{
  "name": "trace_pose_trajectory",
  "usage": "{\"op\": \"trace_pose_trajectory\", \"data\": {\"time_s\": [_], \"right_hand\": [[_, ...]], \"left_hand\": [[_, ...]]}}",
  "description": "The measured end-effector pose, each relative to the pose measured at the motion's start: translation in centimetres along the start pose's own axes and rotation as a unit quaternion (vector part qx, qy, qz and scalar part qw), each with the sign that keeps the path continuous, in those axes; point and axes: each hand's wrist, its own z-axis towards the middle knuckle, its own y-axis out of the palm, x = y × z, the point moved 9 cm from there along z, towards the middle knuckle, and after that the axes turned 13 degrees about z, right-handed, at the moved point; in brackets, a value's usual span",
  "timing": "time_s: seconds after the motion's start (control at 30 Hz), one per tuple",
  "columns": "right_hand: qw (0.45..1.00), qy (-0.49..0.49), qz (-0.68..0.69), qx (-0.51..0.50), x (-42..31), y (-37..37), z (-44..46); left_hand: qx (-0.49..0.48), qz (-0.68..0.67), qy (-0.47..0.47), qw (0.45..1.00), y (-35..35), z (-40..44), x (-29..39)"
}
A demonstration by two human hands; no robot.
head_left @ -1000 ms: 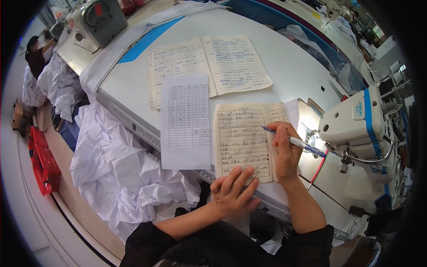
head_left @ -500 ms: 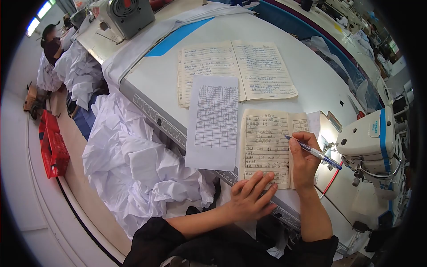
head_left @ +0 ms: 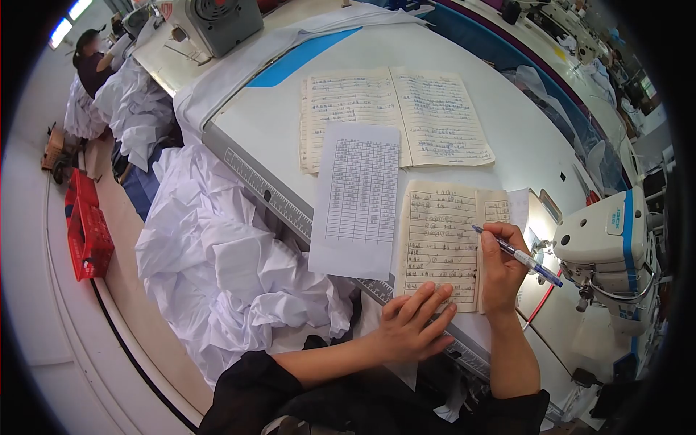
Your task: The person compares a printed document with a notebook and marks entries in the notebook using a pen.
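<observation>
My right hand (head_left: 504, 268) is closed round a blue-and-clear pen (head_left: 528, 259), its tip over the handwritten page of the nearer notebook (head_left: 438, 250). Fingers spread, my left hand (head_left: 417, 322) lies flat across that notebook's bottom edge and the table rim. To the left of this notebook is a white printed table sheet (head_left: 355, 250). The sheet overlaps a second open notebook (head_left: 446, 119) farther back, whose two pages are filled with blue handwriting.
At right stands a white-and-blue sewing machine (head_left: 602, 228) with a lit lamp. A ruler strip (head_left: 264, 192) edges the table, and piled white fabric (head_left: 217, 254) hangs beside it. A red basket (head_left: 88, 228) is on the floor; another person (head_left: 93, 61) works at far left.
The whole view has shifted slightly, so the notebooks and sheet appear a little farther right. The pen stays in my right hand near the same part of the page.
</observation>
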Motion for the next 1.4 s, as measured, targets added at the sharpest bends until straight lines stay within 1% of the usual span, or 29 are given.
{"op": "trace_pose_trajectory", "data": {"time_s": [0.1, 0.27, 0.33, 0.43, 0.47, 0.5, 0.53, 0.6, 0.67, 0.7, 0.73, 0.8, 0.9, 0.97, 1.03, 1.07, 1.17, 1.33, 1.4], "right_hand": [[1.0, 0.009, 0.02, 0.009, 0.3, -0.4, -0.1], [0.997, 0.051, 0.05, 0.021, 0.7, -0.8, 0.0], [0.997, 0.046, 0.062, 0.029, 0.7, -0.9, 0.1], [0.996, 0.043, 0.059, 0.04, 0.3, -1.1, 0.2], [0.995, 0.063, 0.075, 0.024, 0.7, -1.0, 0.2], [0.992, 0.083, 0.092, 0.008, 1.0, -0.8, 0.2], [0.993, 0.077, 0.089, 0.003, 1.0, -0.5, 0.4], [0.994, 0.075, 0.08, 0.004, 1.1, -0.1, 0.4], [0.996, 0.063, 0.056, -0.013, 1.0, 0.0, 0.7], [0.996, 0.064, 0.054, -0.01, 1.1, -0.3, 0.7], [0.996, 0.081, 0.043, -0.012, 1.5, -0.5, 0.6], [0.992, 0.124, 0.019, -0.005, 1.7, -0.6, 0.6], [0.994, 0.106, -0.02, -0.01, 1.7, -0.9, 0.7], [0.994, 0.103, -0.018, -0.004, 1.1, -0.9, 0.5], [0.995, 0.067, -0.059, -0.038, 0.1, -0.8, 0.1], [0.992, 0.013, -0.116, -0.044, -0.9, -1.0, -0.1], [0.984, -0.033, -0.163, -0.057, -1.5, -1.6, -0.5], [0.982, -0.004, -0.17, -0.076, -0.9, -1.3, -0.6], [0.982, -0.014, -0.167, -0.083, -0.9, -1.2, -0.5]], "left_hand": [[-0.002, -0.003, -0.004, 1.0, 0.0, 0.0, 0.0], [-0.01, 0.006, 0.005, 1.0, 0.0, 0.1, 0.0], [-0.008, 0.009, 0.006, 1.0, 0.0, 0.1, 0.1], [-0.05, 0.005, -0.001, 0.999, -0.2, 0.6, 0.1], [-0.051, 0.001, 0.001, 0.999, -0.9, 1.3, 0.2], [-0.09, -0.013, -0.016, 0.996, -0.9, 2.1, -0.1], [-0.13, -0.028, -0.032, 0.991, -0.9, 3.1, -0.4], [-0.136, -0.037, -0.024, 0.99, -1.0, 5.2, -0.6], [-0.143, -0.006, 0.02, 0.99, -0.1, 6.0, -0.1], [-0.126, -0.012, 0.032, 0.991, -0.3, 6.7, -0.1], [-0.128, -0.015, 0.033, 0.991, 0.0, 6.9, 0.0], [-0.122, -0.019, 0.068, 0.99, 0.6, 7.1, 0.6], [-0.117, -0.025, 0.067, 0.991, 0.7, 7.0, 0.4], [-0.123, -0.028, 0.068, 0.99, 0.8, 6.8, 0.4], [-0.126, -0.03, 0.065, 0.989, 0.8, 6.8, 0.3], [-0.126, -0.024, 0.065, 0.99, 0.8, 6.9, 0.3], [-0.12, -0.014, 0.068, 0.99, 0.8, 6.8, 0.3], [-0.115, -0.009, 0.075, 0.991, 0.9, 6.7, 0.4], [-0.105, -0.009, 0.07, 0.992, 0.9, 6.8, 0.3]]}}
